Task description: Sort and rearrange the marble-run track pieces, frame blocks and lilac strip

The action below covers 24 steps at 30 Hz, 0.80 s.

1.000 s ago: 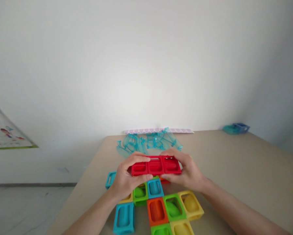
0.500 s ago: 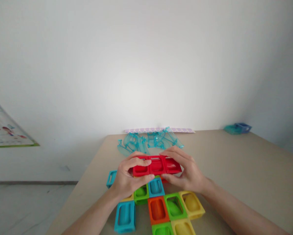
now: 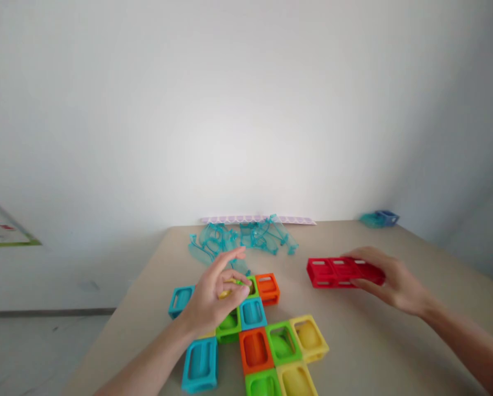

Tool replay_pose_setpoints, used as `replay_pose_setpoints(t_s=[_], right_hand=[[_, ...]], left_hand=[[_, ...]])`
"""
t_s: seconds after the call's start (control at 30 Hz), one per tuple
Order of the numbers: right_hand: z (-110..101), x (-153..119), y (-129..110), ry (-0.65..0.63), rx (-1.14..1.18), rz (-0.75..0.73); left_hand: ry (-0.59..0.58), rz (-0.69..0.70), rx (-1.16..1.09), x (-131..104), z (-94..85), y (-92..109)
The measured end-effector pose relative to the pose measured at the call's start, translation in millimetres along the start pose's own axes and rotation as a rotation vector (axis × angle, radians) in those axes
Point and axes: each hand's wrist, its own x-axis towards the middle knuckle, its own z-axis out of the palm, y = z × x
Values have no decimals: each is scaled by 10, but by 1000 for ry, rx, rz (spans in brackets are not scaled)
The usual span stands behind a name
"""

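A row of three joined red blocks (image 3: 332,272) with open windows is at the right side of the table, gripped at its right end by my right hand (image 3: 388,280). My left hand (image 3: 217,294) hovers over the coloured blocks with its fingers apart and nothing in them. Beneath and around it lie several hollow blocks: a blue block (image 3: 200,364) at the front left, another blue block (image 3: 253,312) in the middle, orange blocks (image 3: 256,350), green blocks (image 3: 283,342) and yellow blocks (image 3: 309,334). Part of this cluster is hidden behind my left hand.
Translucent teal plastic pieces (image 3: 258,236) are heaped near the wall at the back of the table (image 3: 345,341). Behind them lies a purple patterned strip (image 3: 258,220). A dark blue box (image 3: 387,218) stands at the far right beside a teal piece (image 3: 371,220).
My right hand has carried the red row rightward, away from the block cluster. My left hand has let go of it and stays over the cluster. The camera view has shifted slightly.
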Motion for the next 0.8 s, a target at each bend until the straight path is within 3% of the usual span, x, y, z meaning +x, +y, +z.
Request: replay_pose_setpoints(t_s=[0.1, 0.17, 0.37, 0.63, 0.73, 0.8], right_hand=[[-164, -370, 460, -60, -148, 2], [-177, -551, 503, -65, -268, 8], [133, -744, 98, -23, -549, 108], [259, -617, 138, 107, -681, 227], [230, -605, -61, 217, -627, 163], [230, -628, -319, 253, -477, 30]], left_hand=[[-24, -34, 13, 5, -4, 21], [-33, -46, 27, 2, -5, 22], [-42, -37, 54, -3, -21, -35], [-54, -83, 79, -5, -5, -31], [-32, -24, 122, 14, -24, -41], [-9, 81, 250, 33, -80, -34]])
